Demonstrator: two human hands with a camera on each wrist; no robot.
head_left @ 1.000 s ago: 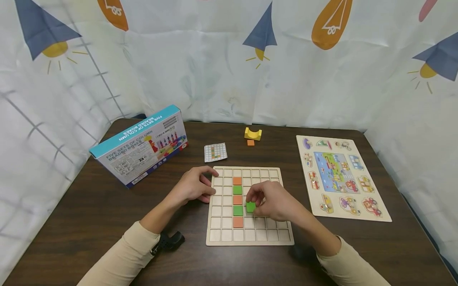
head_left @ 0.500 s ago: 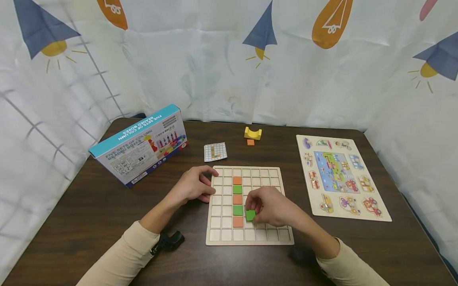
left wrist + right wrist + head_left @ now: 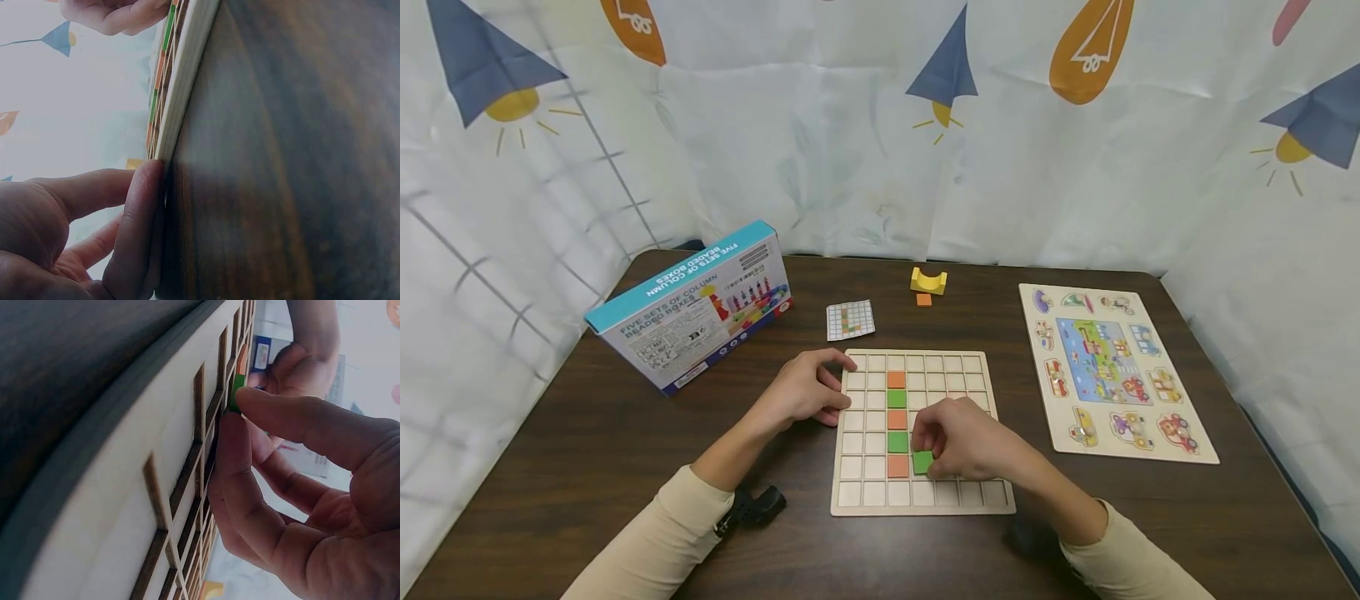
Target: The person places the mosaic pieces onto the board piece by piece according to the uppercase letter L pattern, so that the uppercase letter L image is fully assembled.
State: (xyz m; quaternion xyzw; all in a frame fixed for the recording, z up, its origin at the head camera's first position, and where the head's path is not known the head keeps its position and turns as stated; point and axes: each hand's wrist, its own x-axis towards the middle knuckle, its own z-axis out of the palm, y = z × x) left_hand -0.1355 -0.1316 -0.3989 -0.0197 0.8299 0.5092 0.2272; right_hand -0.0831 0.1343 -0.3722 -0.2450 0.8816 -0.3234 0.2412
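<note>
A wooden grid board (image 3: 850,493) lies on the dark table, with orange and green square tiles alternating down one column. My left hand (image 3: 808,386) touches the board's left edge, thumb and fingers spread along it; in the left wrist view a fingertip (image 3: 147,178) presses the board's side. Over the lower middle of the board, my right hand (image 3: 967,439) pinches a green tile (image 3: 922,462) between thumb and fingers. That tile is down at a cell just right of the lowest orange tile (image 3: 898,466). In the right wrist view the thumb covers part of the green tile (image 3: 237,389).
Behind the board are a small grid pattern card (image 3: 851,321), a yellow arched block (image 3: 928,282) and a loose orange tile (image 3: 923,300). A printed toy box (image 3: 700,317) stands back left. At the right lies a picture puzzle board (image 3: 1041,367).
My right hand has moved toward me with the green tile, from beside the lower green tile to beside the lowest orange one. My left hand has stayed at the board's edge.
</note>
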